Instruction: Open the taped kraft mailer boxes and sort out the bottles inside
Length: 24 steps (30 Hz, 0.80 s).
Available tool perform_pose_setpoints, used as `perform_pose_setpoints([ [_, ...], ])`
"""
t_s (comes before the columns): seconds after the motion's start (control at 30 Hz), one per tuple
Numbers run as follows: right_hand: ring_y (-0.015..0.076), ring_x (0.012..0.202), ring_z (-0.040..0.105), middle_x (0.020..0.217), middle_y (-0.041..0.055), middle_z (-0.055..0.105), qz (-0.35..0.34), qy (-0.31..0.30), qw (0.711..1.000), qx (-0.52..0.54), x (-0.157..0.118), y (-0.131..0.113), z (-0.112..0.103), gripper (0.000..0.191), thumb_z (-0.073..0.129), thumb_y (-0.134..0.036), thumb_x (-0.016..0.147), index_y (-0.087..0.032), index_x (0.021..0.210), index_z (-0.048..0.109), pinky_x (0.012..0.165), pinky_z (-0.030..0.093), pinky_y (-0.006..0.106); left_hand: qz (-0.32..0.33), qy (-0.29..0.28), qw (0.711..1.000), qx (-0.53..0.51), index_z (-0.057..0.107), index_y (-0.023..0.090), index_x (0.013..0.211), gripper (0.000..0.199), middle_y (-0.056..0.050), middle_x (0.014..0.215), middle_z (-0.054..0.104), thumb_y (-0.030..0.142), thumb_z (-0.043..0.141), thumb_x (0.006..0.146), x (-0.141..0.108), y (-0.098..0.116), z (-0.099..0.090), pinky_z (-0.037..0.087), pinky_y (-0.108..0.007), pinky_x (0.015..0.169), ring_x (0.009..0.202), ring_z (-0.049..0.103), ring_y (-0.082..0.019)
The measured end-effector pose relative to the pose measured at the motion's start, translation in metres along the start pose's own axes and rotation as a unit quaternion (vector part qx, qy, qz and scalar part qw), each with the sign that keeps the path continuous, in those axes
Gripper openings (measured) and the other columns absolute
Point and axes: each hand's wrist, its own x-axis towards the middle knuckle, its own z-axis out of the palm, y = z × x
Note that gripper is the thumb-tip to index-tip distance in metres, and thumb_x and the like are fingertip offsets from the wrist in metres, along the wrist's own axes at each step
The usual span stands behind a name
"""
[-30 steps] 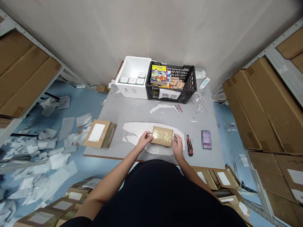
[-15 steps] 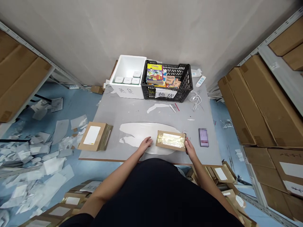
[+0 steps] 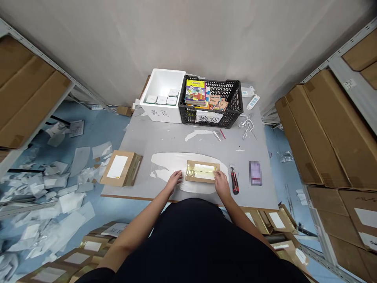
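A small cardboard box (image 3: 191, 179) with shiny tape and a white label lies in front of me. A thin dark line runs along the tape on its top. My right hand (image 3: 222, 184) is closed on the box's right end, fingertips over the top face. Just off the left end, my left hand (image 3: 174, 182) is open with loosely curved fingers and holds nothing. A red and black utility knife (image 3: 235, 181) lies on the table to the right of my right hand.
A bigger cardboard box (image 3: 113, 180) stands at the table's left edge. Along the back are a white foam box (image 3: 165, 114) and a black crate (image 3: 226, 118) of booklets. A phone (image 3: 255, 173) lies at right. Shelves of cartons flank the table; paper scraps (image 3: 70, 200) litter the floor.
The utility knife now lies on the table, out of my right hand. That hand has moved left onto the box's end. The box and my left hand have shifted slightly left.
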Motion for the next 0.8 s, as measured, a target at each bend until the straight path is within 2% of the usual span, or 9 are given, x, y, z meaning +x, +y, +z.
perform_pose_setpoints([
  [0.17, 0.0279, 0.127, 0.046, 0.132, 0.0145, 0.056, 0.089, 0.018, 0.996, 0.011, -0.004, 0.033, -0.025, 0.042, 0.04, -0.032, 0.093, -0.017, 0.128, 0.057, 0.108, 0.037, 0.047, -0.011, -0.062, 0.998, -0.027, 0.055, 0.019, 0.125, 0.057, -0.015, 0.133, 0.055, 0.052, 0.068, 0.079, -0.002, 0.005, 0.021, 0.049, -0.033, 0.091, 0.12, 0.056, -0.025],
  [0.23, 0.0288, 0.129, 0.045, 0.134, 0.0147, 0.055, 0.133, 0.025, 0.99, 0.048, -0.004, 0.044, -0.034, 0.047, 0.043, -0.042, 0.091, -0.017, 0.128, 0.057, 0.109, 0.035, 0.049, -0.001, -0.118, 0.993, -0.033, 0.056, 0.019, 0.125, 0.059, -0.014, 0.127, 0.059, 0.049, 0.071, 0.077, -0.005, 0.011, 0.034, 0.048, -0.034, 0.092, 0.117, 0.057, -0.024],
  [0.3, 0.0292, 0.129, 0.047, 0.133, 0.0133, 0.057, 0.17, 0.026, 0.979, 0.108, -0.003, 0.048, -0.038, 0.051, 0.046, -0.051, 0.089, -0.019, 0.127, 0.058, 0.108, 0.035, 0.05, 0.033, -0.16, 0.986, -0.031, 0.057, 0.018, 0.122, 0.059, -0.011, 0.113, 0.064, 0.046, 0.075, 0.073, -0.01, 0.017, 0.047, 0.048, -0.033, 0.09, 0.106, 0.061, -0.022],
  [0.37, 0.029, 0.124, 0.051, 0.128, 0.0115, 0.061, 0.191, 0.011, 0.962, 0.196, 0.0, 0.039, -0.032, 0.054, 0.047, -0.058, 0.086, -0.021, 0.123, 0.061, 0.104, 0.04, 0.049, 0.095, -0.156, 0.983, -0.017, 0.059, 0.017, 0.116, 0.056, -0.005, 0.096, 0.064, 0.043, 0.077, 0.07, -0.015, 0.024, 0.056, 0.048, -0.031, 0.085, 0.091, 0.061, -0.017],
  [0.43, 0.028, 0.118, 0.057, 0.12, 0.011, 0.066, 0.193, -0.01, 0.941, 0.278, 0.005, 0.02, -0.021, 0.055, 0.045, -0.061, 0.087, -0.021, 0.119, 0.064, 0.097, 0.047, 0.046, 0.161, -0.114, 0.98, 0.002, 0.059, 0.018, 0.11, 0.05, 0.001, 0.081, 0.058, 0.042, 0.077, 0.069, -0.021, 0.031, 0.057, 0.046, -0.027, 0.078, 0.078, 0.057, -0.013],
  [0.53, 0.0259, 0.116, 0.058, 0.124, 0.0129, 0.063, 0.179, 0.005, 0.936, 0.304, 0.013, -0.018, -0.008, 0.055, 0.036, -0.057, 0.092, -0.019, 0.125, 0.06, 0.094, 0.05, 0.043, 0.212, -0.057, 0.975, 0.026, 0.057, 0.019, 0.105, 0.041, 0.005, 0.071, 0.049, 0.041, 0.072, 0.073, -0.028, 0.038, 0.044, 0.043, -0.024, 0.069, 0.067, 0.05, -0.01],
  [0.63, 0.0253, 0.121, 0.053, 0.13, 0.0125, 0.057, 0.103, 0.045, 0.965, 0.238, 0.018, -0.049, -0.016, 0.048, 0.04, -0.047, 0.094, -0.021, 0.132, 0.054, 0.102, 0.044, 0.044, 0.226, -0.039, 0.973, 0.038, 0.057, 0.02, 0.106, 0.039, 0.004, 0.072, 0.049, 0.039, 0.071, 0.075, -0.036, 0.042, 0.029, 0.043, -0.024, 0.069, 0.069, 0.05, -0.011],
  [0.73, 0.0261, 0.121, 0.051, 0.125, 0.0101, 0.06, -0.031, -0.023, 0.99, 0.135, 0.02, -0.06, -0.033, 0.039, 0.045, -0.039, 0.094, -0.025, 0.127, 0.059, 0.106, 0.04, 0.045, 0.222, -0.075, 0.972, 0.021, 0.058, 0.02, 0.11, 0.04, 0.002, 0.076, 0.053, 0.04, 0.069, 0.078, -0.042, 0.043, 0.026, 0.046, -0.026, 0.074, 0.075, 0.054, -0.013],
  [0.8, 0.0273, 0.12, 0.051, 0.122, 0.0108, 0.061, -0.052, -0.047, 0.994, 0.082, 0.018, -0.056, -0.042, 0.039, 0.044, -0.037, 0.094, -0.024, 0.127, 0.06, 0.106, 0.039, 0.046, 0.205, -0.122, 0.971, 0.0, 0.059, 0.019, 0.115, 0.043, -0.001, 0.083, 0.059, 0.044, 0.065, 0.081, -0.042, 0.041, 0.031, 0.048, -0.03, 0.079, 0.082, 0.058, -0.015],
])
